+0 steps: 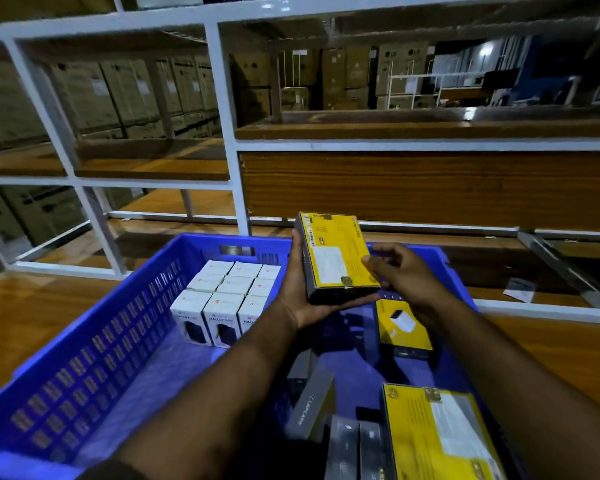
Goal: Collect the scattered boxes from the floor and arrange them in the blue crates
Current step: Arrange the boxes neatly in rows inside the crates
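A yellow-and-black box [336, 254] is held above the blue crate [94, 344]. My left hand [302, 289] grips it from below and along its left side. My right hand [400, 271] touches its right edge, fingers loosely curled. Inside the crate, several white boxes [222, 299] stand in neat rows at the far left corner. A second yellow box [404, 327] lies at the far right of the crate, a larger yellow box [440, 431] at the near right, and grey boxes [312, 407] lie loose between them.
White metal shelving [229, 133] with wooden boards rises right behind the crate. Brown cartons [125, 95] are stacked beyond it. The crate rests on a wooden surface [25, 317]. A small paper slip [520, 289] lies on the board at the right.
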The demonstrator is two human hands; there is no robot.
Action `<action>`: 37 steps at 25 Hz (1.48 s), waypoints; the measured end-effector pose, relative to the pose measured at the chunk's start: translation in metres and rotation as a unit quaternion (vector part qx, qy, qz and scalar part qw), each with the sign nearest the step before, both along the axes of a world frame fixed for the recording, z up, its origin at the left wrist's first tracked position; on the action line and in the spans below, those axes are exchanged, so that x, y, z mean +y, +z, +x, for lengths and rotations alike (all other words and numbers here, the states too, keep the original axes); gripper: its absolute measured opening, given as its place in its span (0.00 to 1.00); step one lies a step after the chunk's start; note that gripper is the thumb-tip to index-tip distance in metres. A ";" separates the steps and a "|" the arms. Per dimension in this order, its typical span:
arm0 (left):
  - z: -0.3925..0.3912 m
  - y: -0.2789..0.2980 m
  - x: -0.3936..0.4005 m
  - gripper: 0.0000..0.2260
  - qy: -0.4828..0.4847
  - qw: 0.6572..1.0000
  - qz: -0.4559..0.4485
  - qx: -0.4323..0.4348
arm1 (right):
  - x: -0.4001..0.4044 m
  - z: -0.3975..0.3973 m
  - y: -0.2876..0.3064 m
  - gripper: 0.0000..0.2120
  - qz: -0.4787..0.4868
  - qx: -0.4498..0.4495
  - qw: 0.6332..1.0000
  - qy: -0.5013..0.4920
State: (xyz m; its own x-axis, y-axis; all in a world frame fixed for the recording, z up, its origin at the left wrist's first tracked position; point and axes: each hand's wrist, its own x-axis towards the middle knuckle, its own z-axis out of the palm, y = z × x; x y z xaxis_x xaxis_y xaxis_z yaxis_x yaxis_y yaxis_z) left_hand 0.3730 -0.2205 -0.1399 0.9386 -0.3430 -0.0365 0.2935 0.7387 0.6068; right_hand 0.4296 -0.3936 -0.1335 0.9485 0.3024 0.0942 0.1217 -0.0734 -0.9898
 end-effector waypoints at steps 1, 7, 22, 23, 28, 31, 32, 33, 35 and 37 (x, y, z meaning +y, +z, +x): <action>0.002 -0.001 0.001 0.44 -0.001 1.000 0.009 -0.003 | 0.004 0.000 0.000 0.16 0.022 0.008 1.000 0.009; 0.015 -0.014 -0.009 0.37 0.084 0.962 0.240 0.098 | 0.015 -0.002 -0.028 0.11 0.035 0.051 0.998 -0.029; 0.017 -0.036 -0.012 0.18 0.137 0.864 0.480 0.062 | -0.005 0.014 -0.033 0.13 0.122 0.164 0.973 -0.106; 0.016 -0.037 -0.012 0.18 0.121 0.870 0.472 0.072 | -0.005 0.015 -0.034 0.12 0.125 0.172 0.971 -0.107; 0.016 -0.031 -0.011 0.11 0.099 0.903 0.396 0.134 | -0.008 0.021 -0.036 0.18 0.134 0.213 0.963 -0.103; 0.020 -0.033 -0.010 0.03 0.097 0.915 0.349 0.176 | -0.011 0.020 -0.034 0.19 0.130 0.233 0.956 -0.122; 0.023 -0.035 -0.010 0.04 0.107 0.914 0.343 0.187 | -0.013 0.020 -0.033 0.19 0.139 0.240 0.951 -0.138; 0.027 -0.037 -0.008 0.07 0.125 0.912 0.335 0.202 | -0.016 0.022 -0.033 0.19 0.148 0.244 0.945 -0.160; 0.033 -0.042 -0.005 0.15 0.183 0.899 0.319 0.238 | -0.024 0.026 -0.032 0.20 0.164 0.241 0.935 -0.203; 0.036 -0.046 -0.002 0.16 0.227 0.884 0.313 0.261 | -0.030 0.028 -0.032 0.17 0.168 0.235 0.929 -0.233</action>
